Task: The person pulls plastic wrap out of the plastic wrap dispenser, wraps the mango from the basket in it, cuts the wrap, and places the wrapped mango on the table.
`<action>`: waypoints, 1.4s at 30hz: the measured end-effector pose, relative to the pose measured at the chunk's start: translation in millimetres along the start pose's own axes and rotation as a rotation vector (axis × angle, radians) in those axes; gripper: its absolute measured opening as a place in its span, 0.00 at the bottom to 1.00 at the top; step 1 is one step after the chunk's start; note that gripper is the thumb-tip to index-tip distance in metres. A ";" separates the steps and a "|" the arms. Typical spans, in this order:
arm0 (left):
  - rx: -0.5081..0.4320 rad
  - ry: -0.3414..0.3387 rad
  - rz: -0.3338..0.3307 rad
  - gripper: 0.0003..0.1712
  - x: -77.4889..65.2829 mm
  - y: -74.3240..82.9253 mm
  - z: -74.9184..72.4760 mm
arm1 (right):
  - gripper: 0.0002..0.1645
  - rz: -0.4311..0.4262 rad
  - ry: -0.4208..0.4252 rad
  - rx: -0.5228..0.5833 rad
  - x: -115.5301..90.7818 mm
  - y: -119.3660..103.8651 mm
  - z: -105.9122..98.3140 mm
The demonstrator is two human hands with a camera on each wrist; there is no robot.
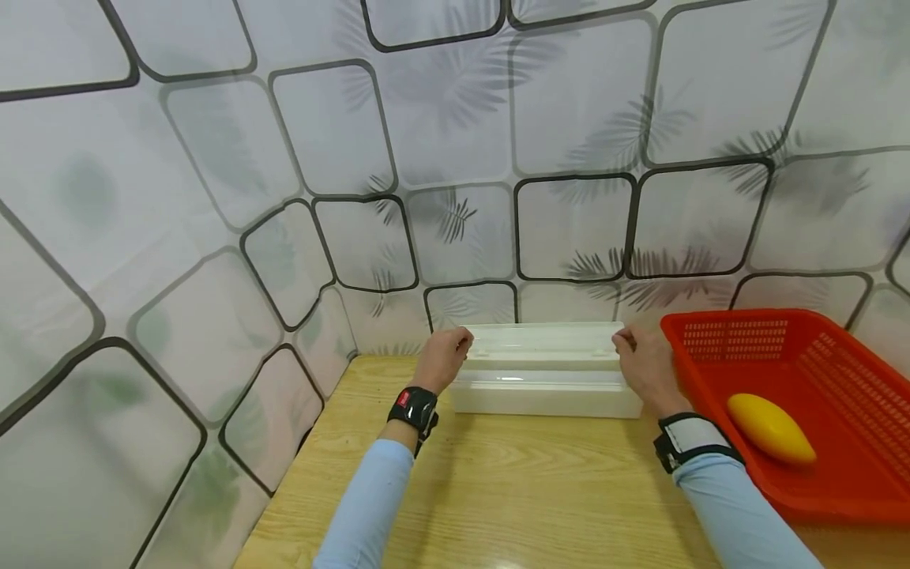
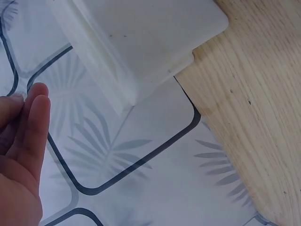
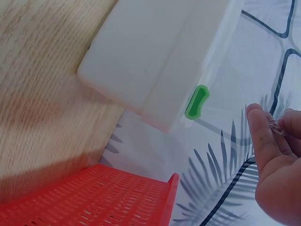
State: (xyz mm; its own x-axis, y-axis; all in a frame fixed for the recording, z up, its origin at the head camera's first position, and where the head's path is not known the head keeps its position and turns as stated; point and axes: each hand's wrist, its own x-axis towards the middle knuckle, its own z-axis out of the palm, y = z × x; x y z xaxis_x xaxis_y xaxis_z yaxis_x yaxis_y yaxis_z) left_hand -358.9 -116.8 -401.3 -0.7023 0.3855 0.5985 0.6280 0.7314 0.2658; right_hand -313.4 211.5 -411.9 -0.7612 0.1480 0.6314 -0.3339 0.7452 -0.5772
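Observation:
A white cling film dispenser [image 1: 547,401] lies lengthwise on the table against the back wall, its long side facing me. Clear cling film [image 3: 276,125] shows as a crinkled bit between the thumb and fingers of my right hand [image 1: 648,367], just beyond the box's right end. At the left end, my left hand [image 1: 442,357] is raised with thumb and fingertips together, pinching the film's other corner; little of the film shows there. Between the hands a see-through sheet spans above the box. A small green piece [image 3: 197,102] sits on the box's right end in the right wrist view.
To the right stands a red perforated plastic basket [image 1: 846,494], close to my right forearm, with a yellow mango-shaped fruit [image 1: 771,429] inside. The wooden table [image 1: 526,490] meets a patterned wall covering [image 1: 455,142] behind and at the left.

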 end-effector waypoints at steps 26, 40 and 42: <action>-0.046 0.110 0.104 0.05 14.2 11.3 -18.4 | 0.12 0.040 0.043 0.035 9.1 -27.6 -25.0; -0.058 0.159 0.117 0.06 17.1 10.3 -26.4 | 0.09 0.001 0.115 0.067 15.9 -32.3 -27.1; -0.049 0.167 0.110 0.05 17.2 11.6 -27.3 | 0.10 0.009 0.113 0.066 16.4 -32.7 -28.6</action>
State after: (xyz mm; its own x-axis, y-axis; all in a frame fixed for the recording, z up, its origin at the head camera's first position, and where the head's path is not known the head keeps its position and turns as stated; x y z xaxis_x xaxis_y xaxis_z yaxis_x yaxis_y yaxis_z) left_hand -354.5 -117.1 -367.2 -0.5660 0.3602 0.7416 0.7162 0.6604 0.2258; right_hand -299.1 208.1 -367.9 -0.6979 0.2295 0.6784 -0.3662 0.6997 -0.6134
